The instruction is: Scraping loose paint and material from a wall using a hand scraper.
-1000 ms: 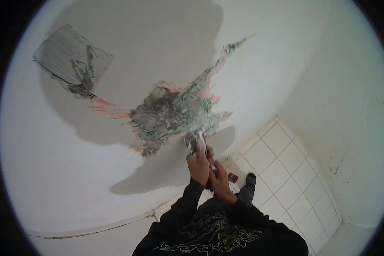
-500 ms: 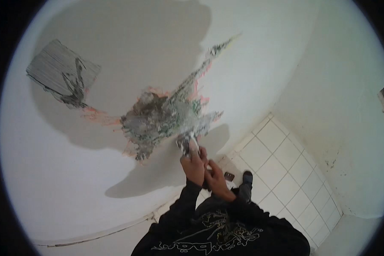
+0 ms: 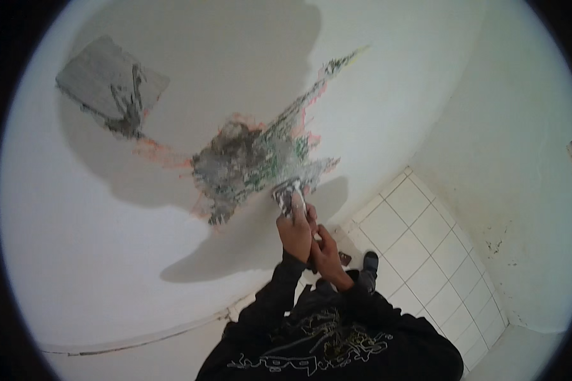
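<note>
**Putty knife working the edge of a broken wall patch**

Putty knife is flat against the white wall, its smeared blade sitting right at the lower right edge of the damaged patch, where grey base and pink-orange streaks show through. Left hand is up front, fingers wrapped and pressed together around the tool, one laid along its back toward the blade. Right hand sits just behind and below, closed on the handle end, touching the left; how its fingers lie exactly I cannot tell.

For a clean pass I'd judge it wants a low blade angle, even pressure from that front finger, and a stroke running from the rough middle out over the sound white surface, so the edge feathers rather than ridges. Too steep, and the blade may dig in.

Up left there's a second grey square patch, well apart. White floor tiles and a dark shoe lie below.
</note>
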The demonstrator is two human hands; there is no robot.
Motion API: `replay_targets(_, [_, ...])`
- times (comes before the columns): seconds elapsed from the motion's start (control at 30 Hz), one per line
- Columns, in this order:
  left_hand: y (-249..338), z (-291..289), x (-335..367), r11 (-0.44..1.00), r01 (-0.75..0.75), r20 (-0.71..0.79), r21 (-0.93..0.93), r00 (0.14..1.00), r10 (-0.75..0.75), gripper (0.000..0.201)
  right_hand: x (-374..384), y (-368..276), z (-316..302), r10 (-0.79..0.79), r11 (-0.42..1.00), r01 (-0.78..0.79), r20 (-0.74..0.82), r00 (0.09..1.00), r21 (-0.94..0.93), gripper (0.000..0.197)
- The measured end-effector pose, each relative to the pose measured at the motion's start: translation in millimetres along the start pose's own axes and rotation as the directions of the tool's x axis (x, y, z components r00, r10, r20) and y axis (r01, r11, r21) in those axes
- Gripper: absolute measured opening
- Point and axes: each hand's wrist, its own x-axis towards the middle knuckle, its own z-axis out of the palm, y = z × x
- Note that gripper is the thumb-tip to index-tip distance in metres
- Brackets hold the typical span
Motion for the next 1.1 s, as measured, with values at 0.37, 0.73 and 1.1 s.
replay_targets(0.37, [-31.1,-7.8,-1.0,0.998,0.035,0.028,-0.057,0.999,-0.034,0.049,10.7,29.1,-23.5,-0.082,0.987,0.087,0.04,0.996,-0.136,0.016])
replay_targets(0.73, [-36.3,15.9,-1.8,0.579,0.438,0.519,-0.688,0.854,-0.03,0.059,-13.2,-95.4,-70.4,0.09,0.948,-0.031,0.175,0.981,-0.315,0.028])
replay_targets(1.1, [-27.3,69.1,17.5,0.147,0.12,0.151,-0.982,0.963,0.224,0.032,62.2,-198.6,-61.9,-0.144,0.315,0.634,0.625,0.767,-0.706,0.023])
